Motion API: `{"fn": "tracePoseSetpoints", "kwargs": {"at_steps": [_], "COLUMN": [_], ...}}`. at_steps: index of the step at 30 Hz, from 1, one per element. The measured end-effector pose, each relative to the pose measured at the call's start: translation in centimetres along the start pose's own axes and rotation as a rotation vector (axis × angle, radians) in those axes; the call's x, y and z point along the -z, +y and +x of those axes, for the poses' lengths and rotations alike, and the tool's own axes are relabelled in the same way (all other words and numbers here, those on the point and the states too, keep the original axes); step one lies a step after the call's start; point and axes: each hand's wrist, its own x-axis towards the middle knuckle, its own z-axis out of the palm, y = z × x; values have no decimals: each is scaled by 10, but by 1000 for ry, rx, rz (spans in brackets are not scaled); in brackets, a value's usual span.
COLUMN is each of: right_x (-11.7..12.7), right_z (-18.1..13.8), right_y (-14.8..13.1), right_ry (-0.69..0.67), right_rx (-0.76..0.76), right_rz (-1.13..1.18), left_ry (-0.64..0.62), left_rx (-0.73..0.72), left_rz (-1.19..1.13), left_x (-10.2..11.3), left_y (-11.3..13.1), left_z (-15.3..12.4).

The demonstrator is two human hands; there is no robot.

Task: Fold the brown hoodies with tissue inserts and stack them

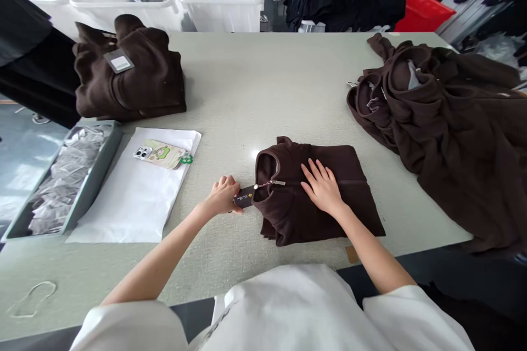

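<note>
Left hand (224,195) gripping a black rectangular tag (244,197); right hand (324,187) lying spread, unclenched, on a folded dark-brown fabric garment (346,167).

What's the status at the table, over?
Left grip holding black tag. Right grip flat on folded brown garment. Phone on white sheet, out of the way.

Ahead of the left hand (223,196) and right hand (323,189), open table (263,77) runs to the far edge, between a clothes stack (135,82) forward-left and a clothes heap (448,115) to their right. A folded garment (296,205) blocks the gap between them. Leftward, a phone (162,154) on paper (127,208), then a tray (94,179), obstruct.
</note>
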Motion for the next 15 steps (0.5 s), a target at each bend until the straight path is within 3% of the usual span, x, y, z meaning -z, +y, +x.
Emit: {"fn": "tracePoseSetpoints", "kwargs": {"at_steps": [4,10,15], "right_x": [-4,-5,-6], "right_z": [-2,-3,-4], "right_y": [-1,-1,-1], "right_ry": [38,67,85], "right_rx": [-11,-15,-11], "right_rz": [8,22,55], "left_ry": [84,16,66], "left_rx": [-16,157,221], "left_rz": [-12,25,36], "left_x": [-3,-2,-4], "left_y": [7,18,19], "left_z": [-4,-8,-7]}}
